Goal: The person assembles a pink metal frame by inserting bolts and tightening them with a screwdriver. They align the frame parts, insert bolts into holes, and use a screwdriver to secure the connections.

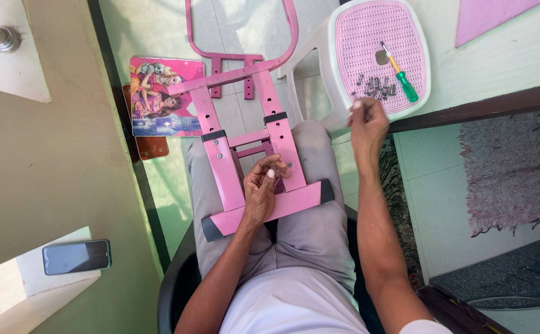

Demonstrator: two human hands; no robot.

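Pink metal frame [254,145] lies across lap. L hand [262,192] grips its lower rails, fingers curled round. R hand [365,127] reaches to the screws [376,88] on pink stool [375,52], fingertips pinched; can't tell if holding one. Screwdriver [400,73] beside them.

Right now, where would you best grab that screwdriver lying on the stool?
Probably by the green handle, the thick end of the screwdriver, pointing toward the pink stool's near rim. Come from above on the right side: the right hand hovers close by, and the screws crowd the left side of the shaft.
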